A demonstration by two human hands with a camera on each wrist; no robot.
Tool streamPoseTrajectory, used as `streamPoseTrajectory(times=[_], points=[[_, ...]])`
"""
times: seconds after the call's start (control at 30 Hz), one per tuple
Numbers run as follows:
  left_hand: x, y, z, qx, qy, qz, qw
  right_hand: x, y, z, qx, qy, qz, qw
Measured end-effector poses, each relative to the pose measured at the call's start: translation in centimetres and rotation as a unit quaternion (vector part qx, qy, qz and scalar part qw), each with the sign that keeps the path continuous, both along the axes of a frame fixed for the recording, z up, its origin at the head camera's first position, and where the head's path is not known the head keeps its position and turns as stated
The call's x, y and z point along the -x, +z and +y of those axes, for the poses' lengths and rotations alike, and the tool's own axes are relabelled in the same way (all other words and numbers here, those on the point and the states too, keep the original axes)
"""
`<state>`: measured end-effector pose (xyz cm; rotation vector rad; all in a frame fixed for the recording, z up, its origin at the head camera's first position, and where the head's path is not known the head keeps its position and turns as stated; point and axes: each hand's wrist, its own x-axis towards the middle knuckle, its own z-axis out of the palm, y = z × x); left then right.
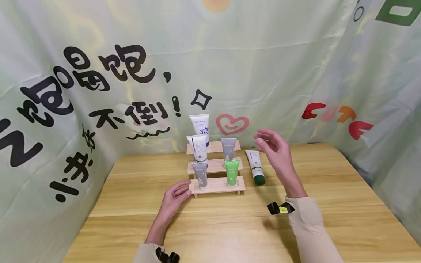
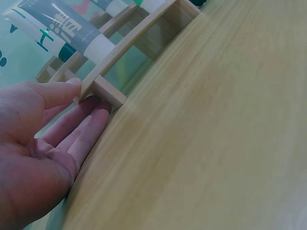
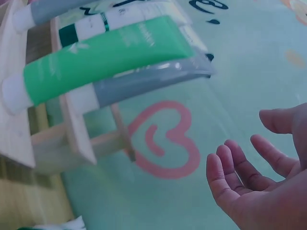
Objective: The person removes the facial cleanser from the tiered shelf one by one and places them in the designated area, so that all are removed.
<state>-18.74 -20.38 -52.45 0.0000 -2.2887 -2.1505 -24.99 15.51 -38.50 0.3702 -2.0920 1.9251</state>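
A three-tier wooden display stand (image 1: 217, 185) bears several squeeze tubes. My left hand (image 1: 175, 195) holds the left end of its lowest step; in the left wrist view the thumb meets the board's end and the fingertips reach the leg below. On that step stand a grey tube (image 1: 200, 175) and a green tube (image 1: 232, 171). A white tube (image 1: 198, 148) and another grey tube (image 1: 228, 148) occupy the middle step; a taller white-and-blue tube (image 1: 200, 122) tops the stand. My right hand (image 1: 277, 151) hovers with loosely bent fingers, holding nothing, beside a white tube with green cap (image 1: 255, 166).
The green-capped tube lies on the wooden table (image 1: 131, 212) just right of the stand. Behind the table hangs a printed cloth (image 1: 263, 80), close to the stand's back and wrapping round both sides.
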Motion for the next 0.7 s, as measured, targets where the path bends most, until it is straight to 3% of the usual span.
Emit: streamPoseTrajectory(times=[0.47,0.7], points=[[0.0,-0.1,-0.1,-0.01,0.003,-0.003,0.9999,1.2,4.9,-4.4,-0.044,0.083,0.039,0.995],[0.1,-0.3,-0.1,-0.013,-0.001,-0.006,0.9999,2.4,6.6,-6.3,-0.075,0.105,0.032,0.991]])
